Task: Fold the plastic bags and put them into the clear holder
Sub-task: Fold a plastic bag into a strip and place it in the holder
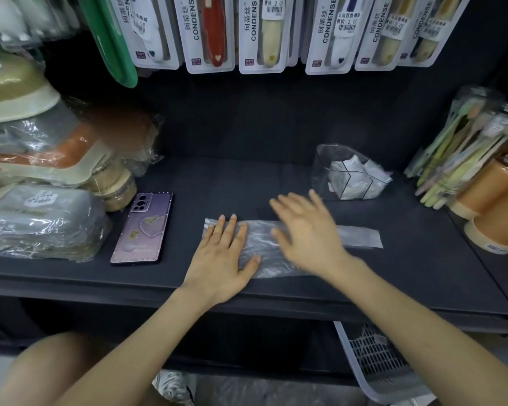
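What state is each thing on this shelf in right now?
Plastic bag: flattened into a long strip on the shelf.
Left hand: open, pressing flat on the bag's left end.
Right hand: open, spread over the bag's middle, blurred.
Clear holder: holds folded bags.
Phone: face down, left of the bag.

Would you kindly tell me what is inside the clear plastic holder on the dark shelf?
The clear plastic holder holds folded whitish plastic bags, bunched toward its right side. Their number and anything beneath them cannot be seen, since they overlap.
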